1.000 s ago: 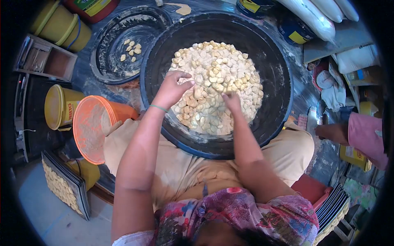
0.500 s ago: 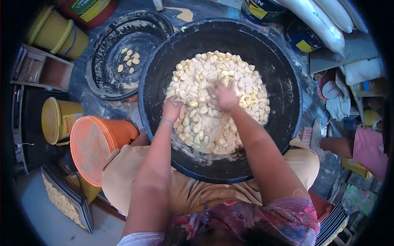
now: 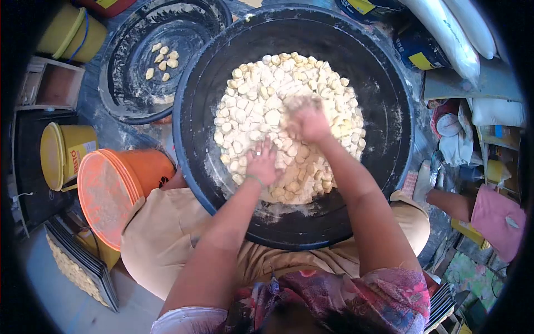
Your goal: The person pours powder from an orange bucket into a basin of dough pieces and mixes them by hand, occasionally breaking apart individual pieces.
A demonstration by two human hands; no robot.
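My arms are bare from the shoulder down to my hands. My left hand has a thin green band around the wrist. My right hand has white flour dust all over the fingers. There is some flour on my left fingers too. I wear a top with lots of colours on it, mostly pink and purple, with bits of blue and red in a flower pattern. A white bit of cloth shows at my left shoulder. My trousers are a light tan colour and they look loose and wrinkled. A little dark hair shows at the bottom.
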